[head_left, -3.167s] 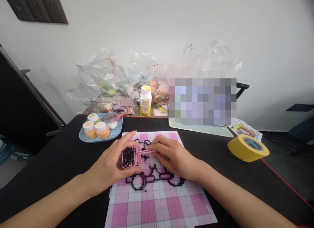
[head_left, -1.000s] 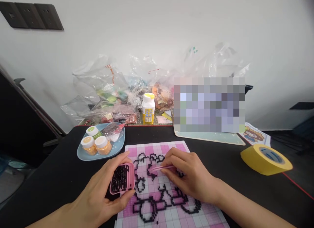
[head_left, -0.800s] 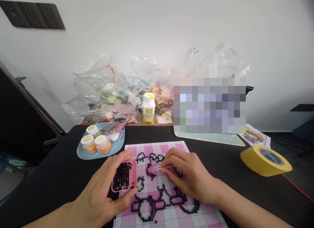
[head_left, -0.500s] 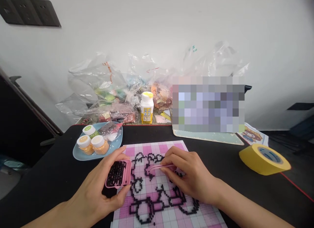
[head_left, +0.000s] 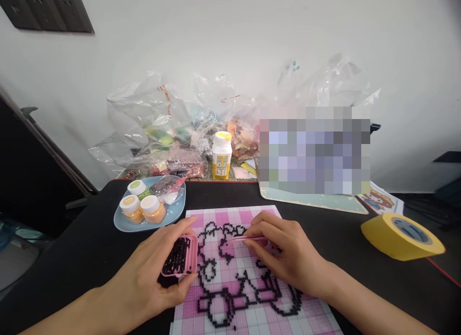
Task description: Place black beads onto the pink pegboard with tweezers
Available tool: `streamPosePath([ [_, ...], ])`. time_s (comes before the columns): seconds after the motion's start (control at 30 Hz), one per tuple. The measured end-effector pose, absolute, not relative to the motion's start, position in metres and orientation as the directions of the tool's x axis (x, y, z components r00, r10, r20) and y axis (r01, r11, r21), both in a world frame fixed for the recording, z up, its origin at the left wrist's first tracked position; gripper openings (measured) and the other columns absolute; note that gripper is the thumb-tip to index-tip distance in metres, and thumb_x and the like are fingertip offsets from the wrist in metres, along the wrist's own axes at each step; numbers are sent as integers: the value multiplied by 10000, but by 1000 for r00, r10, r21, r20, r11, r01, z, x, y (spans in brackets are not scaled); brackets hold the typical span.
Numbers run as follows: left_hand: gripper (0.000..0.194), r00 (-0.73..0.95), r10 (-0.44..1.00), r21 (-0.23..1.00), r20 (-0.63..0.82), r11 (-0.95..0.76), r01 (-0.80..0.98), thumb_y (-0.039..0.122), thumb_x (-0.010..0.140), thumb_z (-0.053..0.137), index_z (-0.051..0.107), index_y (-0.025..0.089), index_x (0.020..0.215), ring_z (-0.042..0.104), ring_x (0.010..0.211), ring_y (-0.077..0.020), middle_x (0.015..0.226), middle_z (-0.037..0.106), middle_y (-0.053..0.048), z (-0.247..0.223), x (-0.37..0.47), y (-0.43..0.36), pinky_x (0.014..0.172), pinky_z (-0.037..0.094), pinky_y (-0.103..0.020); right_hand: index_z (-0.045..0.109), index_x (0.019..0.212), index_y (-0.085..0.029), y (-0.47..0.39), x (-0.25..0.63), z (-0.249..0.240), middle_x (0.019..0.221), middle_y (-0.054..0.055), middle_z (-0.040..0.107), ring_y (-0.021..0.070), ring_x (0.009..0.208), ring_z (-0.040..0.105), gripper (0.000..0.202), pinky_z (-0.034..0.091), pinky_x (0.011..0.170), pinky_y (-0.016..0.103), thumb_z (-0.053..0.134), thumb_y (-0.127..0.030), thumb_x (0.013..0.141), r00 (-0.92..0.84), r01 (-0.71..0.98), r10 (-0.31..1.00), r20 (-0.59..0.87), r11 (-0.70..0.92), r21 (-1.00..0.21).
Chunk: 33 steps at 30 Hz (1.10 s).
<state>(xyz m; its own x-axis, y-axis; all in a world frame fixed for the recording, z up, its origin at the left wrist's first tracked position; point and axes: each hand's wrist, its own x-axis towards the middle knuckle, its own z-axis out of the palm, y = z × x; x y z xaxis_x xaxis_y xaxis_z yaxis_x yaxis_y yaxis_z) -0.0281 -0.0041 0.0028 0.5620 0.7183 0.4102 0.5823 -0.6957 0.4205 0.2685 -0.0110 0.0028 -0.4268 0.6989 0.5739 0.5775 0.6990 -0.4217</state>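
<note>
In my left hand is a small pink tray full of black beads, gripped by its edges between thumb and fingers. My right hand pinches pink tweezers, whose tips point left over the pegboard. Under both hands lies the pegboard, checked in pink and white. Black beads on it form a cartoon-like outline. Whether the tweezer tips hold a bead is too small to tell. My right hand covers part of the outline.
A blue plate with several small jars and a bead packet stands at left. Behind are a white-and-yellow bottle and clear plastic bags. Yellow tape and a printed picture lie at right.
The whole view has shifted slightly, so things sit a little further right. The tweezers have turned a bit flatter over the pegboard. Both hands keep their holds.
</note>
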Motion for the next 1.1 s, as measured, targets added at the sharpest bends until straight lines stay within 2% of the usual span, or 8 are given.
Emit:
streamPosePath([
  [0.27,693,548,722,403,422,-691,600,400,951,598,247,378,1547,704,1018,-256,1182,683,-35,7,-29,-3,949,558,-392,666,910,-180,-7,267,7,819,37,643,114,639,578,135,444,523,220,563,-221,986,-418,575,715,560,686,-446],
  [0.53,647,548,725,376,418,-687,622,422,958,572,285,367,1535,705,1119,-295,1324,679,-64,6,-33,-6,1011,543,-446,662,889,-170,2,258,29,834,40,643,108,627,587,164,492,566,234,552,-239,988,-507,546,699,505,713,-440],
  [0.67,640,554,717,377,422,-695,612,434,965,569,285,384,1536,703,1140,-281,1336,671,-44,7,-34,-3,1020,551,-424,661,865,-167,11,251,32,825,41,631,109,632,587,192,497,573,231,548,-259,991,-510,538,711,484,703,-465],
  [0.8,698,612,674,315,414,-736,599,397,952,607,254,377,1554,709,1146,-272,1333,675,-47,7,-38,1,1003,571,-396,666,859,-154,18,245,28,808,38,614,113,634,576,192,487,570,231,563,-256,983,-529,517,696,485,718,-466],
  [0.93,686,574,717,317,396,-693,647,437,956,577,244,372,1551,703,1157,-288,1360,659,-66,5,-40,1,1007,569,-426,679,855,-145,21,243,24,800,36,612,106,615,569,170,471,551,220,588,-234,967,-515,488,691,507,723,-489],
  [1.1,799,631,687,274,362,-725,632,398,924,634,187,348,1584,723,1127,-269,1260,710,-58,4,-42,1,955,600,-349,688,861,-143,18,240,19,810,39,626,102,605,582,164,475,546,211,594,-227,966,-491,485,701,517,713,-506],
])
